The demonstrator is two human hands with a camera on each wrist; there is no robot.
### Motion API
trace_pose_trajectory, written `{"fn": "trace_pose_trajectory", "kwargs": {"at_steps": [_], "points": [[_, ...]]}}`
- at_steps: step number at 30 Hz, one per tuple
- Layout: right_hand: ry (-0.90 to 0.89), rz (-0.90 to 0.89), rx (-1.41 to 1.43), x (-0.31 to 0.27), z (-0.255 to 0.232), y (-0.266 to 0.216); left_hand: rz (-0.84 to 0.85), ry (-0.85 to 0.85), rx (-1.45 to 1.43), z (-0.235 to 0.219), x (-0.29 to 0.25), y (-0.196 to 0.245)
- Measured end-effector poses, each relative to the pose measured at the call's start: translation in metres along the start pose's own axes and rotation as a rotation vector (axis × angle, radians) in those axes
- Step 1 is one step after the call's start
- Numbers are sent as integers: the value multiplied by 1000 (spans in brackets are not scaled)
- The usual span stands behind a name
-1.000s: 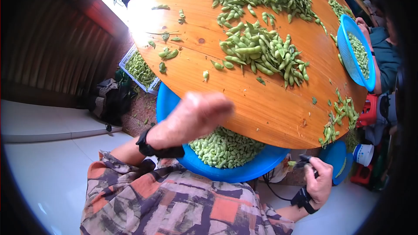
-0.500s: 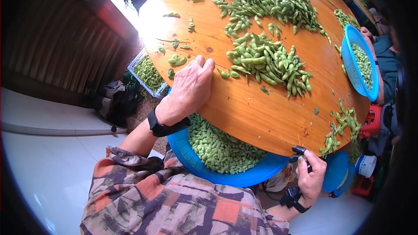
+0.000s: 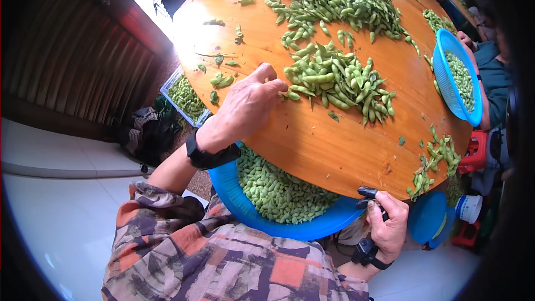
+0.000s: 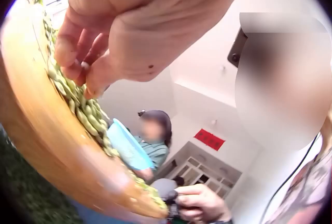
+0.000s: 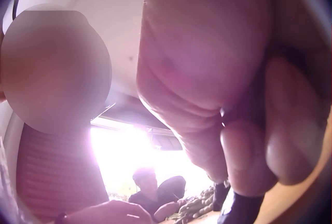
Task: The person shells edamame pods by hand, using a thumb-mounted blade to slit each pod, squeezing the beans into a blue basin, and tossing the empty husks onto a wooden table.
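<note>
The left hand (image 3: 242, 106) reaches over the table edge, its bent fingertips at a small green pod beside a pile of bean pods (image 3: 340, 81). In the left wrist view, the left hand's (image 4: 129, 32) thumb and fingers come close together at the pods (image 4: 88, 115); the pinched spot is mostly hidden. At the near table edge the right hand (image 3: 390, 220) is curled, black covers on its fingertips (image 3: 368, 192), with no pod visible in it. The right wrist view shows the right hand's (image 5: 218, 78) bent fingers. Below the edge, a blue basin (image 3: 267, 230) holds shelled beans (image 3: 278, 195).
A larger pod pile (image 3: 345, 0) lies farther back on the wooden table (image 3: 312, 139). Loose pods and leaves (image 3: 222, 81) lie left, more pods (image 3: 443, 153) right. A person at the right holds a blue basket (image 3: 476, 112). A crate of pods (image 3: 186, 97) stands on the floor.
The left hand has come from over the basin onto the table and moved right to the small pod. The right hand has risen to the table edge; the green piece at its fingers is no longer visible.
</note>
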State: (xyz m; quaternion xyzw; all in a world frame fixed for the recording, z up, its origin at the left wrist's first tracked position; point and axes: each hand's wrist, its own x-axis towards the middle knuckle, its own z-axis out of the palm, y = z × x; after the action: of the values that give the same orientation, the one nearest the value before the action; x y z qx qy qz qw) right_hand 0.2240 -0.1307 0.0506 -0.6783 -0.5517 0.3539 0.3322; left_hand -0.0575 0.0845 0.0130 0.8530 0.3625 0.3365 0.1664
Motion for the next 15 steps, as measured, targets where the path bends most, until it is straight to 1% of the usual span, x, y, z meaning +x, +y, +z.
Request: {"fn": "trace_pose_trajectory", "kwargs": {"at_steps": [1, 2, 3, 4, 5, 6, 7, 8, 9, 10, 11, 13, 15], "points": [[5, -3, -1, 2, 3, 2, -11, -58, 16, 2, 2, -7], [8, -66, -7, 4, 7, 4, -22, -119, 31, 4, 3, -10], [11, -125, -12, 5, 11, 3, -18, -122, 28, 4, 4, -10], [29, -98, 8, 8, 18, -5, 34, -83, 46, 4, 3, -7], [2, -19, 21, 10, 20, -6, 86, -41, 64, 5, 1, -5], [76, 13, 127, 14, 32, -7, 90, -47, 58, 3, -1, 4], [157, 50, 234, 16, 48, -10, -201, -193, -390, 0, -6, 20], [142, 124, 406, 21, 58, -16, -497, -341, -837, -1, -12, 36], [131, 193, 577, 26, 66, -22, -590, -293, -1118, 5, -18, 51], [135, 164, 646, 30, 76, -20, -616, -281, -1196, 12, -25, 58], [97, 174, 742, 35, 81, -23, -647, -268, -1271, 20, -31, 63], [41, 140, 877, 38, 86, -23, -663, -263, -1298, 30, -37, 71], [23, 126, 911, 37, 86, -23, -650, -216, -1372, 40, -41, 76]]}}
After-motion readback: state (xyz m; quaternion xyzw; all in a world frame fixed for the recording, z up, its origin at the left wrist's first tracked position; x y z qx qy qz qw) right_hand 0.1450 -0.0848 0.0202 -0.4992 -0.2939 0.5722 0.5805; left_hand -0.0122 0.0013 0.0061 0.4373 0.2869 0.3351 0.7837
